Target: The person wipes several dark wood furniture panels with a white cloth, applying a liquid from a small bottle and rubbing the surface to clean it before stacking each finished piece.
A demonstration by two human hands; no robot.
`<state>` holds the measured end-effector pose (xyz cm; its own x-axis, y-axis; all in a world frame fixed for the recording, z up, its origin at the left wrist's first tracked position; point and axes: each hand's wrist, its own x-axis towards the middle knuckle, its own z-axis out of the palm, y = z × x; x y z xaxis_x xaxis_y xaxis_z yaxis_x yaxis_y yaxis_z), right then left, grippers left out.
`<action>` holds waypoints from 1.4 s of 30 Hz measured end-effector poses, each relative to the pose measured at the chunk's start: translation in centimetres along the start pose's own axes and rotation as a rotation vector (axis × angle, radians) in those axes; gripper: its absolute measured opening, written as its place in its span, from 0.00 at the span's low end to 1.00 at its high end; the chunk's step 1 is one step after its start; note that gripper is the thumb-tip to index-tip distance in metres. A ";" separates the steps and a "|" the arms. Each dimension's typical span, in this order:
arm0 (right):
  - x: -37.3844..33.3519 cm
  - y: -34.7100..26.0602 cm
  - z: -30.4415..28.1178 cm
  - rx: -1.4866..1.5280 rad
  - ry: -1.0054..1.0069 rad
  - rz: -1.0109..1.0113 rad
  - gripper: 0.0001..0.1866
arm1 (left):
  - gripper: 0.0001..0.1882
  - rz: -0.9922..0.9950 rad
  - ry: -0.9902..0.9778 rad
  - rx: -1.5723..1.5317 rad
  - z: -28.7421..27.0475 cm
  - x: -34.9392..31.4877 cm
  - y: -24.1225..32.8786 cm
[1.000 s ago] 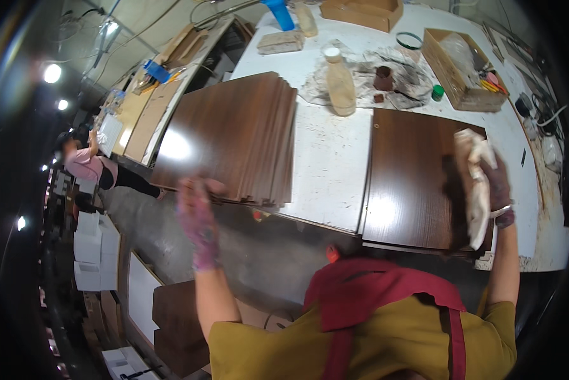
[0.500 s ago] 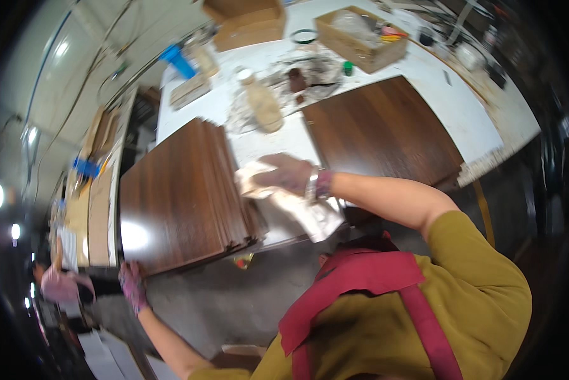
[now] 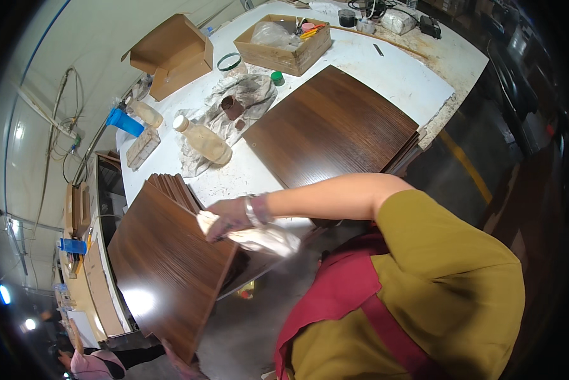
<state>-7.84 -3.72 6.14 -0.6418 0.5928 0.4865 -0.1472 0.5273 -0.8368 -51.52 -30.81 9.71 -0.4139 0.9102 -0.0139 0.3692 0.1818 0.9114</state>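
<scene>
A dark brown wood-grain board point(image 3: 164, 266) is turned askew on a stack of similar boards point(image 3: 173, 189), its near corner jutting past the table. At that near edge is my left hand point(image 3: 182, 362), in a purple-stained glove, closed on the board; its fingers are mostly hidden. My right hand point(image 3: 230, 216), gloved too, clutches a crumpled white cloth point(image 3: 265, 239) beside the board's right edge. Whether it also touches the board I cannot tell. To the right lies a second stack of brown boards point(image 3: 335, 126).
A capped bottle point(image 3: 205, 142) and a small brown cup point(image 3: 232, 107) rest on a stained rag point(image 3: 259, 92). Farther back are an open cardboard box point(image 3: 177, 54), a box of supplies point(image 3: 284, 54) and a blue cup point(image 3: 125, 122). Another person point(image 3: 94, 364) is at the lower left.
The left stack's top board has swung askew, its near end coming toward me. My left hand has moved nearer with it; my right hand and cloth have come to its edge. The view has shifted.
</scene>
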 end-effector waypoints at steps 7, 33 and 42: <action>-12.0 -13.0 -8.7 0.323 0.040 0.696 0.29 | 0.36 0.363 0.088 0.317 6.3 -11.1 1.3; -26.0 -14.8 -23.2 -0.853 0.016 0.864 0.38 | 0.23 0.077 -0.582 0.642 43.2 1.8 16.3; -24.2 -8.9 -8.9 -1.132 0.227 0.359 0.23 | 0.27 1.008 -0.432 0.753 54.0 5.6 16.0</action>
<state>15.69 -17.35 4.08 -0.3477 0.8482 0.3995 0.8276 0.4779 -0.2943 -2.94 -2.74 2.01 0.5542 0.7866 0.2723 0.7821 -0.6041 0.1532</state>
